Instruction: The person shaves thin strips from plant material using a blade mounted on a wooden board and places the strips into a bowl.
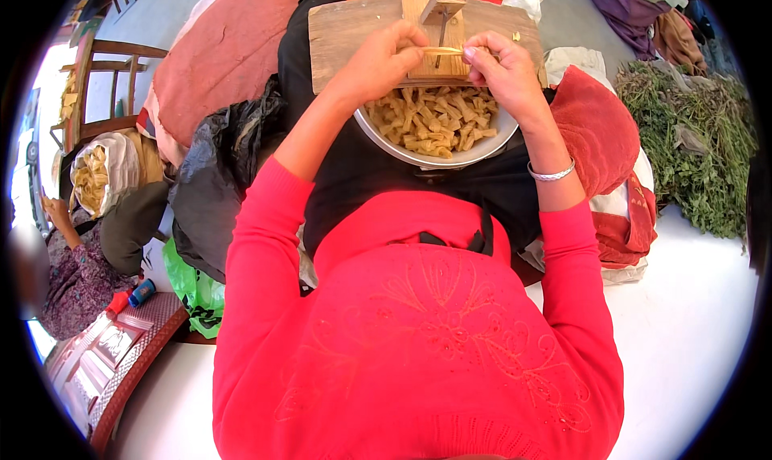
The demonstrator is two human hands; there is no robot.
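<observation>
Above a wooden board, both my hands hold one thin yellow strip stretched level between them. My left hand (382, 62) is closed, pinching the left end of the strip (441, 51), and my right hand (505, 72) pinches its right end. On the board (350, 42) a small wooden block (441, 8) stands with a thin upright metal piece just behind the strip. Below the hands, a pale round basin (392, 148) rests at my lap, filled with many short tan-yellow pieces (434, 122). What exactly the strip is made of I cannot tell.
A heap of cut green plants (683, 138) lies at right, beside a red cloth (591, 130). To the left are a reddish sack (221, 66), black plastic (225, 146), a wooden chair (112, 66) and another person (80, 259) near a bag of yellow pieces (100, 174).
</observation>
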